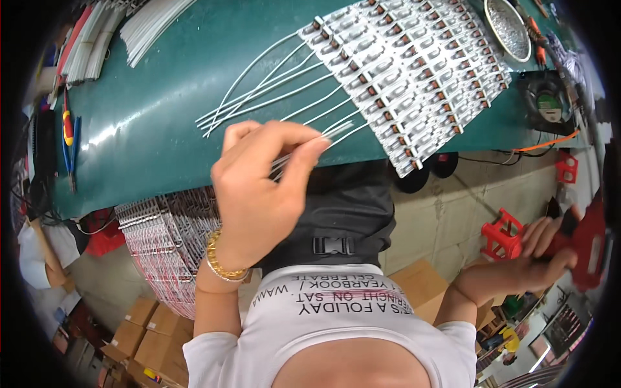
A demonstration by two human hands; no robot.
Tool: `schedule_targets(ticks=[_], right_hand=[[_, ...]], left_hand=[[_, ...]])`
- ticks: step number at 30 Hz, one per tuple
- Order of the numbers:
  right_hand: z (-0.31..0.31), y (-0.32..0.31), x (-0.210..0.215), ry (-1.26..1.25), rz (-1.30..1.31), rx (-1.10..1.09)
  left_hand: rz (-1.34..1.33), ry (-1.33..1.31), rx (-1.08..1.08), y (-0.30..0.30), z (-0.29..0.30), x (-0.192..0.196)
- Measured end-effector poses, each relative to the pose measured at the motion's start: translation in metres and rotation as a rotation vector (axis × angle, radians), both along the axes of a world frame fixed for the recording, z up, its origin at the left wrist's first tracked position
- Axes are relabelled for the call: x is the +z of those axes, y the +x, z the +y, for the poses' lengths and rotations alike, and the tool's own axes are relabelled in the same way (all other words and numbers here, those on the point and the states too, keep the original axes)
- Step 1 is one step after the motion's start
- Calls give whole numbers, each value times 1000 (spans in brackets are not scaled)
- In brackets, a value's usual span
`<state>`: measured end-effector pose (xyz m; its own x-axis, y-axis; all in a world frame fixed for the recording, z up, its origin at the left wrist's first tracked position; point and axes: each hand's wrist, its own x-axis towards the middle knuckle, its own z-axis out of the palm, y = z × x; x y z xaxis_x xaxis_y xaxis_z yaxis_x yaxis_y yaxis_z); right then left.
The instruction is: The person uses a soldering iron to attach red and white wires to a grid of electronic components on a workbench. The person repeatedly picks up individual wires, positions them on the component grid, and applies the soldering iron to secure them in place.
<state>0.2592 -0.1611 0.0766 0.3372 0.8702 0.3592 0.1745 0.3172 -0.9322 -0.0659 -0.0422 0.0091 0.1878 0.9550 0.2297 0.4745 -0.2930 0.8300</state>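
A: What lies on the desk (162,110)?

B: Its top is a smooth, glossy green mat. On the far right part of the desk sits a flat sheet of small components (407,71), set in tight slanting rows, each a pale body with a brown tip. Thin white wires (259,90) fan out from the sheet's near-left edge across the mat, some looped at the end.

A: And the left hand (259,187)?

B: It hovers at the desk's near edge, just beside the sheet's lower corner, its fingers pinched narrow on a few of those thin white wires. A gold chain bracelet (223,262) circles the wrist.

A: The right hand (540,255)?

B: Well off the desk, to its near right, above the floor. It is wrapped around a red tool (590,242) with a dark grip; the tool is blurred, so I cannot tell its kind.

A: Anything else around the desk?

B: A bundle of white rods or tubes (152,26) lies at the desk's far-left part. A round metal dish (508,29) with a patterned face sits beyond the sheet, and a small square black fan (546,103) is at the desk's right end. More stacked component strips (165,246) hang below the near edge on the left. Cardboard boxes (149,343) and a red plastic stool (501,236) stand on the floor.
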Motion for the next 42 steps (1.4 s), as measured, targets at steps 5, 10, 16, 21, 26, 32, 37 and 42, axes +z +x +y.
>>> schedule_targets(ticks=[5,10,16,21,26,32,37,42], right_hand=[[-51,-57,-40,-263,212,57],[-60,-103,-67,-222,375,42],[-77,-114,-80,-490,194,-185],[-64,-120,-73,-499,315,-81],[-75,-115,-79,-497,262,-19],[-85,-105,-85,-371,318,65],[-85,-105,-86,-339,349,54],[-83,-108,-82,-326,364,34]], left_hand=[[121,142,-58,26,-6,-20],[193,213,-68,36,-3,-26],[209,189,-101,34,1,-23],[216,193,-101,34,1,-23],[219,198,-100,35,0,-24],[220,201,-100,34,2,-25],[214,227,-77,35,1,-23],[76,215,-73,32,-2,-21]])
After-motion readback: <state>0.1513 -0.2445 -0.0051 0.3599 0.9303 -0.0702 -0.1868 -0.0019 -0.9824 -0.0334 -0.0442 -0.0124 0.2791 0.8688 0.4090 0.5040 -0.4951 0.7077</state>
